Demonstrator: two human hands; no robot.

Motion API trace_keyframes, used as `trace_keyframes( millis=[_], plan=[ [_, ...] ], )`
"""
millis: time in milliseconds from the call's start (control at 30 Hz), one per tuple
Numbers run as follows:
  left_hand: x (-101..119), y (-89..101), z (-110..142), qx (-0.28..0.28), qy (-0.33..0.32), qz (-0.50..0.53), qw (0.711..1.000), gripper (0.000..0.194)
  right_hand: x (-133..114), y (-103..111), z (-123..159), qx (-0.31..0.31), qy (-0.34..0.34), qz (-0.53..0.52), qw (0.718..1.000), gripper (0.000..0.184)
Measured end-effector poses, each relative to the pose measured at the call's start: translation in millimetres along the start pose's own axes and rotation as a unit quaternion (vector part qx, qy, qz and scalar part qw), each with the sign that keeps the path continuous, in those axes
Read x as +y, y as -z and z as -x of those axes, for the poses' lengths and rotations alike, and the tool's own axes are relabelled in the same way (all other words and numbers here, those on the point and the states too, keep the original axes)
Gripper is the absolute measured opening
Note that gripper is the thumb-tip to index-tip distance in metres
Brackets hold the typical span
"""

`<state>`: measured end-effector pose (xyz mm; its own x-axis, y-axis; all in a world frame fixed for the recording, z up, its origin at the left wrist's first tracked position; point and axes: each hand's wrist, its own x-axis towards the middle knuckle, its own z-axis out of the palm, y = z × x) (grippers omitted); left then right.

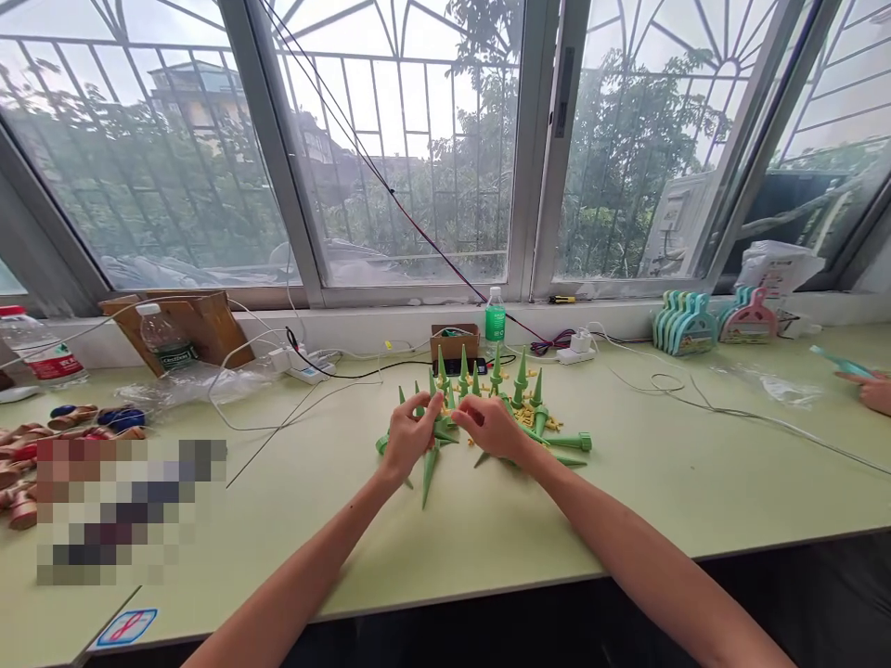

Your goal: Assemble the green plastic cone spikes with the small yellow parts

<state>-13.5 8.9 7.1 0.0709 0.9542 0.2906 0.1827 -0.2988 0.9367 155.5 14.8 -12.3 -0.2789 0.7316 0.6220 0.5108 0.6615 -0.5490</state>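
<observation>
My left hand (410, 441) is closed, thumb and forefinger pinched, with part of a green plastic spike showing at its fingertips. Close beside it, my right hand (493, 429) is also closed in a pinch; what lies between those fingertips is too small to make out. Behind both hands, several green spikes (522, 378) stand upright on their caps, points up, with yellow bits at their sides. Loose green spikes lie around the hands, one (430, 475) pointing toward me and another (567, 442) at the right. Small yellow pieces (549, 423) are scattered among them.
A small cardboard box (454, 345) and a green-liquid bottle (495, 317) stand behind the spikes. Power strips and white cables (696, 401) run along the back. Wooden toys (70, 427) lie left; teal hangers (686, 325) stand right. Another person's hand (875, 393) appears at the right edge.
</observation>
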Motion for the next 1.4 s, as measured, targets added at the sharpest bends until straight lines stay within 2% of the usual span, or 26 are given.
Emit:
trace_keyframes(
  millis=[133, 300, 400, 600, 867, 1133, 1267, 1400],
  plan=[
    [-2.4, 0.4, -0.8, 0.047, -0.057, -0.063, 0.995, 0.043, 10.5, 10.0, -5.3, 0.068, -0.017, 0.040, 0.997, 0.042],
    [-5.4, -1.1, -0.3, 0.048, -0.088, -0.136, 0.986, 0.043, 20.9, 13.2, -7.7, 0.081, -0.055, 0.103, 0.990, 0.026],
    [-6.1, -2.6, 0.6, 0.027, -0.096, -0.169, 0.981, 0.044, 23.3, 12.9, -6.7, 0.056, -0.056, 0.125, 0.989, 0.019],
    [-10.1, -6.9, 2.0, -0.016, -0.109, -0.223, 0.968, 0.052, 25.2, 13.4, -6.2, -0.007, -0.019, 0.109, 0.994, 0.017],
    [-21.3, -9.7, 2.1, -0.085, -0.106, -0.280, 0.950, 0.040, 25.5, 18.5, -4.6, -0.115, 0.038, 0.101, 0.987, 0.014],
    [-22.6, -9.3, 2.7, -0.087, -0.110, -0.297, 0.945, 0.033, 21.5, 20.1, -1.9, -0.186, 0.039, 0.128, 0.973, 0.010],
    [-21.0, -9.9, 5.5, -0.067, -0.115, -0.313, 0.940, 0.033, 21.3, 19.8, -2.5, -0.205, 0.031, 0.135, 0.969, 0.009],
    [-15.0, -10.7, 8.0, -0.036, -0.111, -0.288, 0.951, 0.031, 21.3, 20.1, -2.9, -0.225, 0.008, 0.148, 0.963, 0.011]
  ],
)
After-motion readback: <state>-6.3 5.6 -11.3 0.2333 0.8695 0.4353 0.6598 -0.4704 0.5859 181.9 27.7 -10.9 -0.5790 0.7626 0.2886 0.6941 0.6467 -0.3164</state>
